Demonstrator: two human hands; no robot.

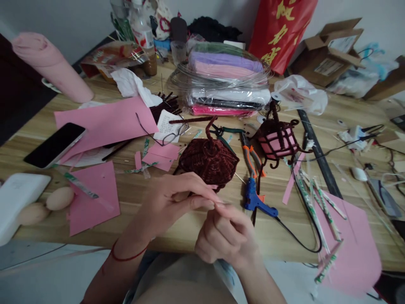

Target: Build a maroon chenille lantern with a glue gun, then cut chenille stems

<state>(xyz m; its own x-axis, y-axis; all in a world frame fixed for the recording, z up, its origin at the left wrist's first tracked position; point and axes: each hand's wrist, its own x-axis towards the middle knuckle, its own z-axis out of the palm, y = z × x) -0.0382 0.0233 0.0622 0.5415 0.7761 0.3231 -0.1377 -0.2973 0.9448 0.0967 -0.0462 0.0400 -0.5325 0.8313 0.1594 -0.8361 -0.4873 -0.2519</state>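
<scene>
My left hand [172,198] and my right hand [226,234] meet over the table's front edge, fingertips pinched together on a small thin piece that is too small to make out. Just behind them sits a dark red woven pipe-cleaner lantern top [207,160] with a curled handle. To its right stands a small dark red lantern [278,141] with pink panels. A blue glue gun [256,198] lies close to my right hand, its black cord trailing right.
Pink paper sheets [106,122], a black phone [55,144], glasses [163,135], pliers [251,158], a bag of coloured pipe cleaners [226,80], two eggs [60,197], a white case [17,198] and cardboard boxes [330,50] crowd the wooden table [133,190].
</scene>
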